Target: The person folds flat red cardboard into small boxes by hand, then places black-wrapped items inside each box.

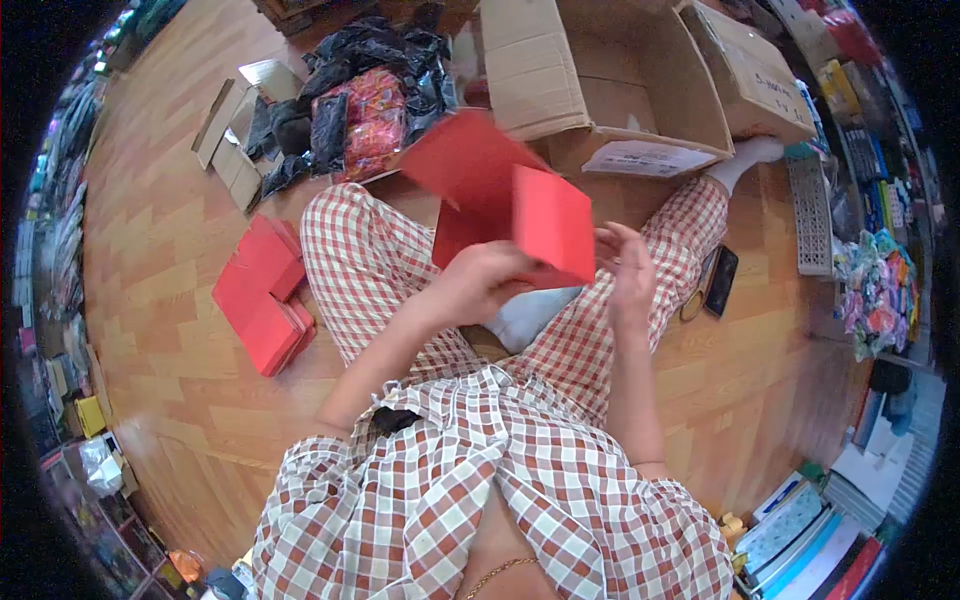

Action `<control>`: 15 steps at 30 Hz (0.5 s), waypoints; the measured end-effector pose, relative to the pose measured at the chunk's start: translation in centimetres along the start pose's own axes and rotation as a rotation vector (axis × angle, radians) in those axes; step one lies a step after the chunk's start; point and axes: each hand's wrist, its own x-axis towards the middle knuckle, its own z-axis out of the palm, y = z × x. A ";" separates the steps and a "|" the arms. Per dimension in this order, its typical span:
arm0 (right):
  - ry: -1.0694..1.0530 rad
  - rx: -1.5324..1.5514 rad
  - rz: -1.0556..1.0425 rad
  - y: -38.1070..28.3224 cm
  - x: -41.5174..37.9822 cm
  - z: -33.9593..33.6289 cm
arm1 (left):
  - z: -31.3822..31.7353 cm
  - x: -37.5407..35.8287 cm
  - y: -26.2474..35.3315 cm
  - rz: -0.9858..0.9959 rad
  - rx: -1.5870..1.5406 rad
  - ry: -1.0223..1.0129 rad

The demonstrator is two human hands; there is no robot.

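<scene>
A red cardboard box (555, 225) is held up over my lap, partly folded, with its lid flap raised and slightly blurred. My left hand (490, 270) grips its lower near edge, the fingertips hidden against the red card. Just beside the box's right side, my right hand (628, 268) is open, fingers apart and a little bent. On the floor left of my knee lies a stack of flat red box blanks (258, 305).
A large open carton (630, 85) stands ahead of my feet, with a closed carton (755, 75) to its right. Dark plastic packets (375, 60) and red patterned packs (375, 120) are piled ahead left. A phone (721, 282) and scissors (693, 303) lie by my right leg.
</scene>
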 end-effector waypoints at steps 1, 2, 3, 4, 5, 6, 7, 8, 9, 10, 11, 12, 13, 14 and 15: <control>0.068 0.045 0.062 -0.2 0.5 -1.0 | 0.3 0.4 0.6 -0.002 0.250 -0.123; 0.135 0.091 0.124 -0.3 0.9 -1.5 | 0.4 0.7 1.2 -0.008 0.501 -0.248; 0.119 0.094 0.117 -0.1 1.4 -1.8 | 0.8 0.8 0.5 -0.018 0.511 -0.237; 0.118 -0.023 0.015 0.1 1.9 -2.0 | 1.7 0.7 -1.0 0.013 0.613 -0.346; 0.121 -0.141 -0.088 0.3 2.2 -2.1 | 2.5 0.7 -2.4 0.046 0.713 -0.459; 0.114 -0.140 -0.095 -0.8 2.2 -1.2 | 3.1 0.7 -3.6 0.044 0.719 -0.451; 0.058 -0.129 -0.075 -2.7 2.1 0.4 | 3.6 0.8 -4.7 0.031 0.763 -0.443; 0.002 -0.118 -0.055 -3.8 2.1 1.5 | 3.8 1.0 -5.4 0.018 0.807 -0.435; 0.018 -0.147 -0.147 -2.0 2.7 2.1 | 3.5 1.1 -5.8 0.013 0.843 -0.521; 0.010 -0.142 -0.152 -0.9 3.0 2.3 | 3.4 1.1 -6.3 0.007 0.851 -0.518; -0.036 -0.166 -0.070 0.1 3.4 2.4 | 3.2 1.1 -6.9 0.034 0.877 -0.560; -0.087 -0.189 0.010 1.3 3.9 2.6 | 2.9 0.8 -7.7 0.056 0.907 -0.602; -0.056 -0.392 -0.088 2.5 4.3 2.4 | 2.7 0.3 -8.5 0.036 0.921 -0.598; -0.076 -0.381 -0.098 3.6 4.5 2.3 | 2.7 -0.3 -9.3 0.033 0.871 -0.571; -0.036 -0.418 -0.126 4.0 4.3 2.5 | 2.5 -0.8 -9.7 0.031 0.820 -0.545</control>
